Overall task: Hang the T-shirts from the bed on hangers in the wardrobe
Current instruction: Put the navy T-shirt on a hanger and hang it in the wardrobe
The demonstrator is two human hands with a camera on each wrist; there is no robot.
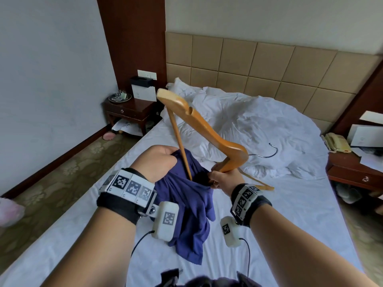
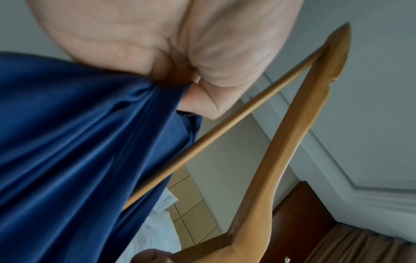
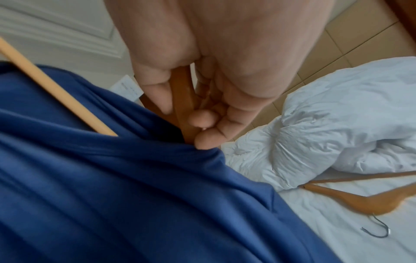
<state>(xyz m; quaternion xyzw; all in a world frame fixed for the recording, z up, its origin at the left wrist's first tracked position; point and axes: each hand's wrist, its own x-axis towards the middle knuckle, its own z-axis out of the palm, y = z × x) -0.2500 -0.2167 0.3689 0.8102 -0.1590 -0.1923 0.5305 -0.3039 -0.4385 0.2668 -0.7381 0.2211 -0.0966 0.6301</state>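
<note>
A dark blue T-shirt (image 1: 186, 204) hangs bunched above the white bed (image 1: 290, 204). My left hand (image 1: 157, 160) grips its fabric near the neck opening; the left wrist view shows fingers (image 2: 202, 92) curled round the T-shirt (image 2: 78, 151). My right hand (image 1: 223, 177) grips a wooden hanger (image 1: 207, 129) by its lower arm. The hanger is tilted, one arm pointing up and back, its metal hook (image 1: 271, 152) to the right. Its lower end and bar go into the neck opening. In the right wrist view, fingers (image 3: 209, 138) wrap the hanger (image 3: 182, 106) beside the T-shirt (image 3: 112, 195).
A second wooden hanger (image 3: 360, 201) lies on the sheet to the right, partly behind my right wrist. A crumpled white duvet (image 1: 259, 125) covers the head of the bed. Nightstands stand on the left (image 1: 128, 110) and right (image 1: 352, 170). Dark cloth (image 1: 207, 280) lies at the near edge.
</note>
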